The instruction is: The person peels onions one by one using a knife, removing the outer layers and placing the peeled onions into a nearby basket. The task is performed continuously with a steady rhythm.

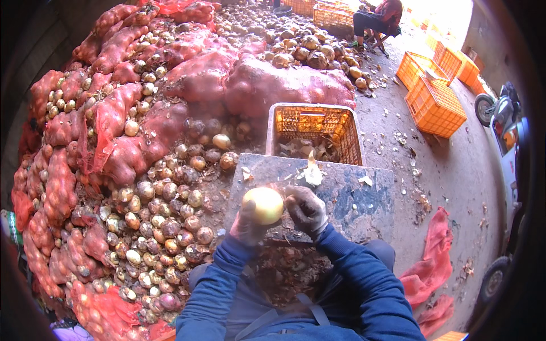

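My left hand (249, 223), in a pale glove, holds a peeled yellow-white onion (265, 205) above the near left part of a worn board tabletop (358, 196). Just right of the onion is my right hand (305, 209), gloved, its fingers curled in and the fingertips close to the onion's side. Whether it pinches a small blade or a strip of skin is too blurred to tell. Onion peel (312, 174) lies on the board near its far edge, with smaller scraps around it. An orange plastic crate (315, 111) stands directly behind the board, with loose skins inside.
Loose onions (170, 228) cover the floor at left, below piled red mesh sacks of onions (123, 153). Orange crates (435, 106) stand at right, near parked motorcycles (505, 111). Empty red mesh (431, 260) lies on the floor. A person (379, 17) sits far back.
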Available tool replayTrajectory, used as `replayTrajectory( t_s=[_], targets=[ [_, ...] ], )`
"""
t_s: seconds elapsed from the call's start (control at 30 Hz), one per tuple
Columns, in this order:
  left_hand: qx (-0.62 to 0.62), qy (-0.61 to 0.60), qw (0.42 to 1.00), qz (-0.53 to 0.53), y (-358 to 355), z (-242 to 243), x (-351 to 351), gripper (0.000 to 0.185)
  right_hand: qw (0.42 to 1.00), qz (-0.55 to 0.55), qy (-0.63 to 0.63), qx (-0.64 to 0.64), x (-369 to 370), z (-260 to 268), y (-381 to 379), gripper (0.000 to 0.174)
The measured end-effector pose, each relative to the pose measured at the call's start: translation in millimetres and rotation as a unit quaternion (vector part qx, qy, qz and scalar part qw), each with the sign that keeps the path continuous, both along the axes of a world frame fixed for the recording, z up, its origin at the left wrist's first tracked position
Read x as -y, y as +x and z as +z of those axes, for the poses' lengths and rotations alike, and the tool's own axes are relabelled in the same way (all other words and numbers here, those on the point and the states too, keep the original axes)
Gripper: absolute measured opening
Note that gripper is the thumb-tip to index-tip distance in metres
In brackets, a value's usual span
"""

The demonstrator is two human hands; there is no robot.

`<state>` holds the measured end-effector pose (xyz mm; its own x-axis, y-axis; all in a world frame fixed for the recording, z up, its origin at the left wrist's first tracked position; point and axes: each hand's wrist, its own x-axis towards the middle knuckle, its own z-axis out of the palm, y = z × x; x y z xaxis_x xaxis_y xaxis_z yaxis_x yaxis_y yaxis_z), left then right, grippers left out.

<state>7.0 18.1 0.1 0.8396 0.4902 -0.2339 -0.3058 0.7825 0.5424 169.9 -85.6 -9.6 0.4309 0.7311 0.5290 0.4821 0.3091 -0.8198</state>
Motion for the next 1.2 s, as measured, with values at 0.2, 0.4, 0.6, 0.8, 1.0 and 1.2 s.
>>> replayTrajectory(
  t_s=[0.2, 0.4, 0.6, 0.8, 1.0, 1.2],
  targets=[
    [0.022, -0.004, 0.999, 0.046, -2, 13, -3, 0.076, 0.983, -0.092, -0.123, 0.101, 6, -34, 13, 0.017],
    [-0.07, 0.182, 0.975, 0.105, -1, 23, 1, 0.059, 0.994, 0.064, -0.069, 0.05, 8, 3, 3, 0.048],
    [-0.218, 0.271, 0.932, 0.105, 1, 18, 8, 0.088, 0.974, 0.078, -0.161, 0.139, 14, 32, -10, 0.053],
    [-0.217, 0.267, 0.929, 0.134, 7, 11, 9, 0.089, 0.935, 0.1, -0.326, 0.093, 8, 45, -9, 0.041],
    [-0.161, 0.222, 0.954, 0.123, 8, 17, 12, 0.056, 0.942, 0.075, -0.288, 0.159, 6, 34, -3, 0.034],
    [-0.113, 0.171, 0.974, 0.099, -2, 23, 20, 0.047, 0.96, 0.055, -0.209, 0.177, 10, 22, -6, 0.035]
  ],
)
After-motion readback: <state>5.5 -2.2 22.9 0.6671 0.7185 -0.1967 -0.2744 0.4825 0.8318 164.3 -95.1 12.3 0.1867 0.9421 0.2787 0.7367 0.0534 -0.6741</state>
